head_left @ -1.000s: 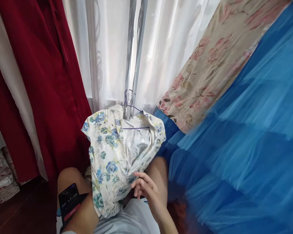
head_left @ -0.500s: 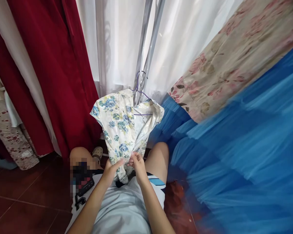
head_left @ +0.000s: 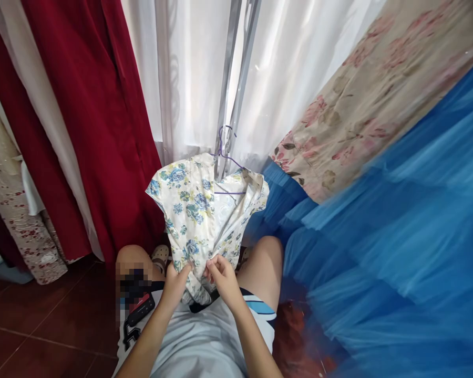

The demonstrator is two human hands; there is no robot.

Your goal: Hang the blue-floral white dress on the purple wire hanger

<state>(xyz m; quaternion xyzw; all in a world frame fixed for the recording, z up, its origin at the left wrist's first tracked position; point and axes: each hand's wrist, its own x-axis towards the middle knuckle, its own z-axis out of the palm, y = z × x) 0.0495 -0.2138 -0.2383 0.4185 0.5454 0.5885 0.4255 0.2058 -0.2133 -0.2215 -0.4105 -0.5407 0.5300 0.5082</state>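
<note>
A white blouse [head_left: 195,202] with blue flowers and green-yellow leaves hangs from a purple wire hanger [head_left: 225,155]. Its front gapes at the neck, and the hanger's lower bar shows through. My left hand [head_left: 176,281] grips the blouse's lower left side, thumb on the front and fingers mostly behind the cloth. Close to it, my right hand [head_left: 219,273] pinches the edge of the front at the lower middle. The hem falls in folds toward my lap.
Grey metal poles [head_left: 236,68] stand before a white curtain [head_left: 193,79]. Long red cloth [head_left: 82,115] hangs at left. To the right are a beige floral garment [head_left: 339,126] and layered blue tulle [head_left: 386,241]. A black device [head_left: 141,310] rests on my left thigh, above a red tiled floor [head_left: 51,325].
My left thumb has drawn back toward the blouse's left side and presses on the cloth. My right hand keeps its pinch. The view has shifted slightly, with the blouse a little lower in it.
</note>
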